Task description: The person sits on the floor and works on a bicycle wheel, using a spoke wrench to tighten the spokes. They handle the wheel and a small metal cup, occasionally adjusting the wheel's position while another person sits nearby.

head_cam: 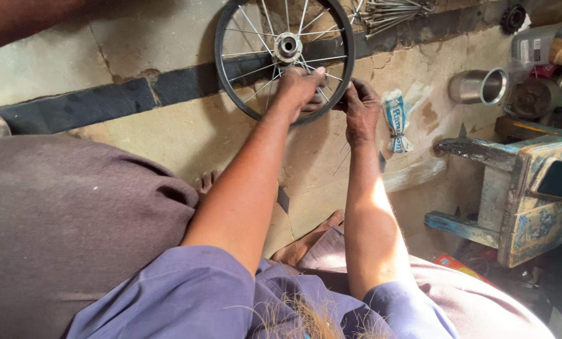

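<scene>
A small spoked bicycle wheel (231,94) with a black rim stands against the wall on the floor, its metal hub (288,46) near the top middle. My left hand (300,88) reaches through the spokes below the hub, fingers closed around a spoke. My right hand (359,107) pinches at the rim's lower right edge, fingers closed on a spoke end or the rim there; which one is unclear. Both forearms stretch out from blue sleeves.
A bundle of loose spokes (391,12) lies beyond the wheel. A tied plastic packet (396,119) sits right of my right hand. A steel cup (480,86) lies on its side further right, by a worn wooden stool (519,188). My bare feet (309,242) rest below.
</scene>
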